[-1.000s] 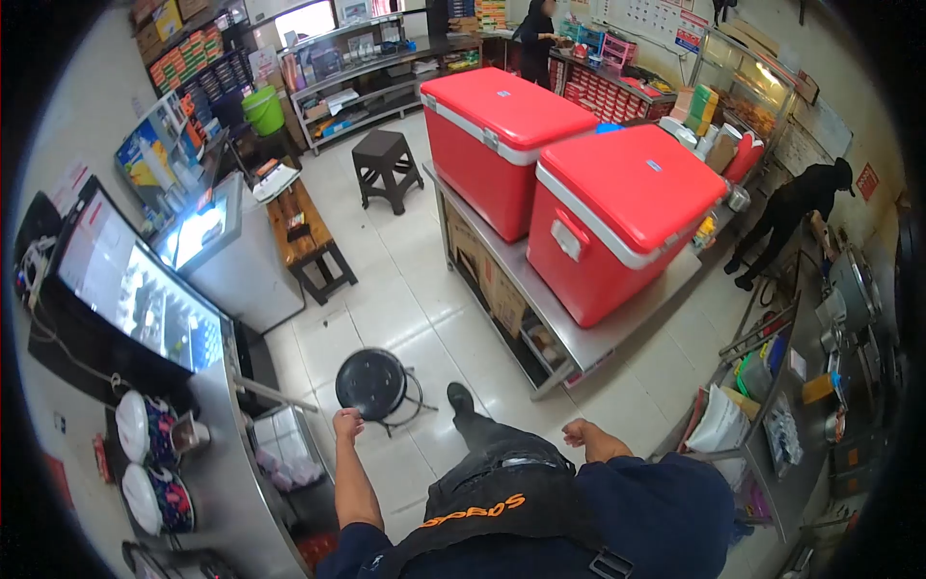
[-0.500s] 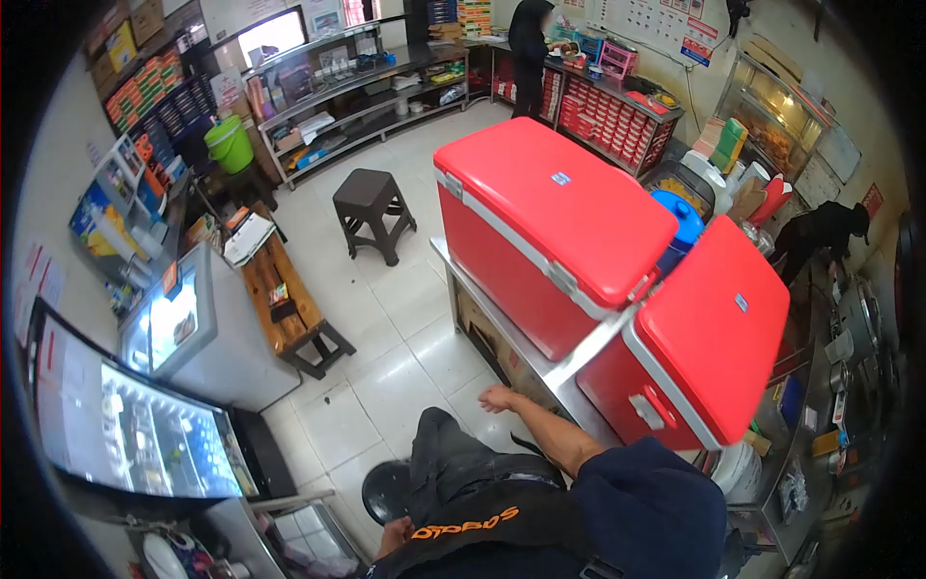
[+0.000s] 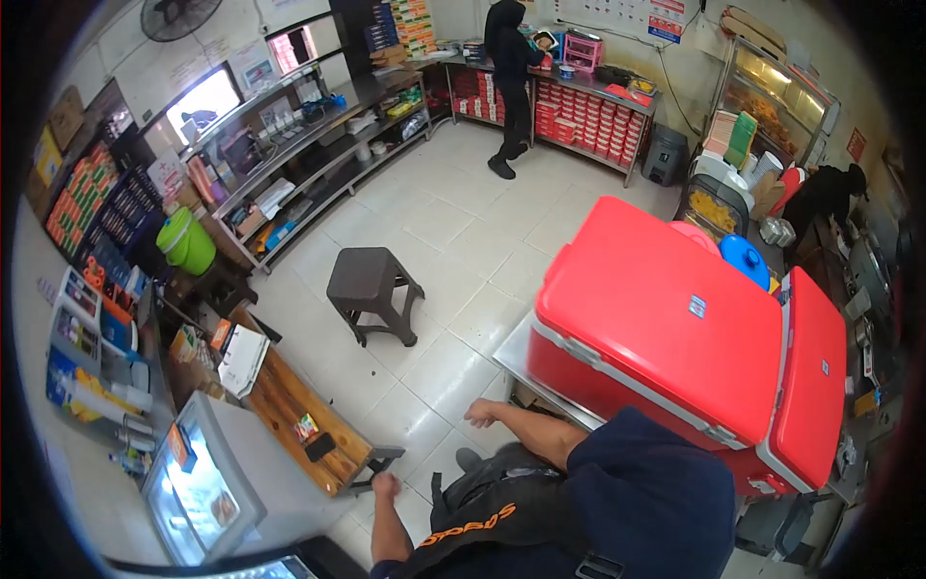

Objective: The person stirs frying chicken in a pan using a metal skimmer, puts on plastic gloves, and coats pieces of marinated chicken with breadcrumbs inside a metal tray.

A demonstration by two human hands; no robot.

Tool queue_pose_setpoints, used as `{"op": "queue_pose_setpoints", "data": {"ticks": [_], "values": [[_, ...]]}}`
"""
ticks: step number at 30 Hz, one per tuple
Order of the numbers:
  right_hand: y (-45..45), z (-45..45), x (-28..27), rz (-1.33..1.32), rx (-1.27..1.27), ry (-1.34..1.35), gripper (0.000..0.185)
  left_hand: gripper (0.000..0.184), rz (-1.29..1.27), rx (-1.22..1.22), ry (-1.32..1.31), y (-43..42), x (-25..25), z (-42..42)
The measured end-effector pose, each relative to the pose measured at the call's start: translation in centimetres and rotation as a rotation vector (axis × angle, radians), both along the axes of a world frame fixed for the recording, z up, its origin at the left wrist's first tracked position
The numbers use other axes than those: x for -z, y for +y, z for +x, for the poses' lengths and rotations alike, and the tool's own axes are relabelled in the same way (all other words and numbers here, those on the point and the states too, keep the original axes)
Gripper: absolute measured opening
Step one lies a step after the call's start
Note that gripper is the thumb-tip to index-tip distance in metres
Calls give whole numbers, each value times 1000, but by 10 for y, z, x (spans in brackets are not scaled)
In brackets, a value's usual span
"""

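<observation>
My right hand (image 3: 481,413) hangs in front of my body with its fingers curled in, and nothing shows in it. It is apart from the steel table (image 3: 514,355) at its right, where a large red cooler box (image 3: 666,309) with a closed lid stands. A second red cooler box (image 3: 810,376) sits beside it. My left hand (image 3: 386,484) is lower, loosely closed, with nothing seen in it. It is near the end of a wooden bench (image 3: 289,396), on which lie a black phone (image 3: 319,446), a small colourful packet (image 3: 306,427) and a binder with papers (image 3: 242,360).
A dark plastic stool (image 3: 371,289) stands on the tiled floor ahead. A glass-topped freezer (image 3: 207,482) is at the left. Behind are steel shelves (image 3: 318,174) and a green bucket (image 3: 188,241). One person (image 3: 508,87) is at the back counter, another (image 3: 820,198) bends at the far right.
I have moved forward and my view has turned; the stool and bench look closer. My left hand has swung up and forward. The person at the back now shows in full, holding something.
</observation>
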State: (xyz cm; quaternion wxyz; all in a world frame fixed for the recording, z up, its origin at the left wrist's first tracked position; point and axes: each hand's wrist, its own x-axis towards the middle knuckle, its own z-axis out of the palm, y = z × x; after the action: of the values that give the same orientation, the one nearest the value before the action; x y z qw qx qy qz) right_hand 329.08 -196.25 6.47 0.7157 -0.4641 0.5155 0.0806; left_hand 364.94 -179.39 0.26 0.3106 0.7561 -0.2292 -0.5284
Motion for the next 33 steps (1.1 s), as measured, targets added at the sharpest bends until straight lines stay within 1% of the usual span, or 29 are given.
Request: {"op": "queue_pose_setpoints", "data": {"ticks": [1,2,3,4,5,7,8,9,10,12,13,14,16,18,19,20,21,22,23,24,26,27,28,29,30,31,32,33], "values": [[-19,6,-4,-87,28,-28,30,21,26,-23,123,-47,-13,12],[-36,14,-13,-79,40,-30,30,19,-60,-37,283,-89,-39,15],[-52,21,-21,-62,172,5,29,15,-59,-50,322,-132,-58,18],[-71,29,-29,-49,301,39,28,15,-68,-74,269,-173,-71,14],[-89,33,-29,-19,318,35,26,15,-77,-99,214,-209,-84,5],[-133,42,-3,-11,296,52,26,16,-132,-76,233,-273,-121,-20],[-153,44,9,-5,270,77,25,16,-130,-70,226,-303,-125,-29],[-173,44,15,-11,306,66,23,17,-174,31,221,-336,-126,-38],[-194,39,22,-10,309,66,23,18,-215,128,219,-364,-123,-42],[-241,26,37,-23,275,61,22,17,-236,169,231,-419,-112,-34],[-267,19,45,11,330,133,23,17,-258,207,238,-446,-106,-26],[-291,9,54,46,381,208,23,17,-259,193,239,-467,-95,-11],[-345,-17,56,78,297,359,25,18,-104,211,55,-500,-76,33],[-402,-35,58,91,329,378,27,28,45,83,5,-518,-81,72],[-427,-45,63,66,399,319,28,28,48,37,3,-526,-87,89],[-455,-44,57,44,461,264,28,31,130,0,-46,-532,-89,106],[-482,-39,51,37,408,271,28,36,212,-34,-87,-540,-90,119],[-504,-38,31,-31,466,203,29,36,209,-76,-75,-548,-84,133],[-522,-37,3,-91,531,136,29,36,189,-123,-24,-548,-66,148],[-545,-33,-13,-98,509,147,29,36,165,-160,29,-552,-45,159],[-585,-23,-32,-159,515,-16,31,31,190,-229,205,-560,-8,175],[-605,-22,-42,-150,509,-5,31,31,201,-234,213,-574,21,174],[-631,-19,-53,-110,503,-80,31,16,-192,34,491,-590,35,172],[-656,-17,-57,-76,517,-160,31,1,-586,330,761,-613,18,185],[-681,-23,-53,-82,560,-152,31,1,-573,369,781,-658,47,155],[-710,-32,-49,-86,564,-141,32,5,-93,213,398,-713,52,142],[-740,-40,-43,-90,567,-134,33,9,356,55,-21,-779,41,124],[-766,-52,-32,-110,622,-47,31,16,286,60,-106,-832,33,101]]}}
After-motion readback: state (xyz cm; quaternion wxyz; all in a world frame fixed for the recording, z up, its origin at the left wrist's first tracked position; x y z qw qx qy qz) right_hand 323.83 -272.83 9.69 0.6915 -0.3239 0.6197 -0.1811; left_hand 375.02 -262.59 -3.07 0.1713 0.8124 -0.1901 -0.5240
